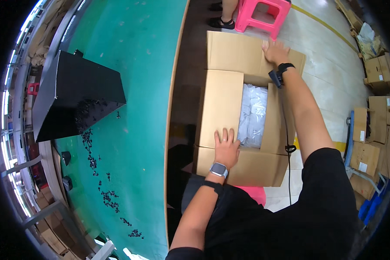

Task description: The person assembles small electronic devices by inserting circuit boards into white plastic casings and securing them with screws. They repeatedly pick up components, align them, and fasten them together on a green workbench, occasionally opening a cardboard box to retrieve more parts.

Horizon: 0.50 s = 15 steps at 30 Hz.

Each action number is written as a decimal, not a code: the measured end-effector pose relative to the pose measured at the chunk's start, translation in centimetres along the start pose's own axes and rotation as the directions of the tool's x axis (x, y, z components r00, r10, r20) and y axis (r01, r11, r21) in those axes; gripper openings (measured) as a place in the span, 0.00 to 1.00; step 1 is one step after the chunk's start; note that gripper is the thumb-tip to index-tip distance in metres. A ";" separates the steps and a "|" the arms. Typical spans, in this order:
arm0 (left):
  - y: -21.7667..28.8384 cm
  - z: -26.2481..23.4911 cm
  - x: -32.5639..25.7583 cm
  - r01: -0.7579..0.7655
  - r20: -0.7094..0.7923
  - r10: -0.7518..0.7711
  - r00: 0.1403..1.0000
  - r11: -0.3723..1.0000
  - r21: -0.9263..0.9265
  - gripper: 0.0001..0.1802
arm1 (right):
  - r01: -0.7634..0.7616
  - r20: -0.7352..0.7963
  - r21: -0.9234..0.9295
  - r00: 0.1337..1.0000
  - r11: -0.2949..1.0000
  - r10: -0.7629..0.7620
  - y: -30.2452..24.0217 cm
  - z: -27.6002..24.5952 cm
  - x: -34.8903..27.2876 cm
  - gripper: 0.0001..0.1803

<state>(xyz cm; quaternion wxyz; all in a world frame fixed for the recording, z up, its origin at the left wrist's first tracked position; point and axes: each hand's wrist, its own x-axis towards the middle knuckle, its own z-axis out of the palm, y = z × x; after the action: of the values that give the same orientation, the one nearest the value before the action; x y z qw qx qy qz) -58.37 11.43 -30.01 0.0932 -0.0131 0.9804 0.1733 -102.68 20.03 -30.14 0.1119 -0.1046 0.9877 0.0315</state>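
An open cardboard box (223, 99) stands in front of me, its flaps folded outward or partly over the top. Through the gap between the flaps, clear plastic bags (253, 113) with pale contents show inside. My left hand (226, 149) lies flat with fingers spread on the left and near flaps, holding nothing. My right hand (276, 53) rests with spread fingers on the far flap near its right end. A black strap device with a cable hangs from my right wrist; a watch sits on my left wrist.
A green work table (147, 130) runs along the left, with a black tapered bin (89, 78) spilling small black parts (110, 199). A pink stool (264, 17) and another person's foot (222, 22) are beyond the box. Stacked cartons (379, 69) line the right.
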 end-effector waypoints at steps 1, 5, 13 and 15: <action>0.2 -1.5 -0.2 0.023 -0.044 -0.025 0.999 0.999 -0.048 0.16 | -0.002 0.010 0.034 1.000 0.999 0.002 -0.2 3.1 0.2 0.41; -1.3 -7.0 -2.6 0.172 -0.290 -0.229 0.929 0.962 -0.210 0.17 | -0.062 0.581 0.225 0.809 0.972 -0.083 -1.4 10.9 -2.0 0.43; -7.2 -7.5 -5.6 0.743 -0.253 -0.749 0.612 0.654 -0.139 0.36 | 0.297 -0.416 0.302 0.896 0.906 -0.155 -2.2 9.7 -13.2 0.25; -7.8 -6.6 -5.5 0.774 -0.191 -0.796 0.574 0.604 -0.189 0.39 | 0.372 -0.429 0.135 0.858 0.918 -0.284 -1.0 10.8 -20.0 0.29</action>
<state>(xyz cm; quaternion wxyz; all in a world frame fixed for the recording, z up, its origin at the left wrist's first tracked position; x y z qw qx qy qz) -53.72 1.81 -25.56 0.0322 -0.4722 0.8677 0.1521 -81.09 23.94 -36.10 -0.0784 -0.2637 0.9544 -0.1161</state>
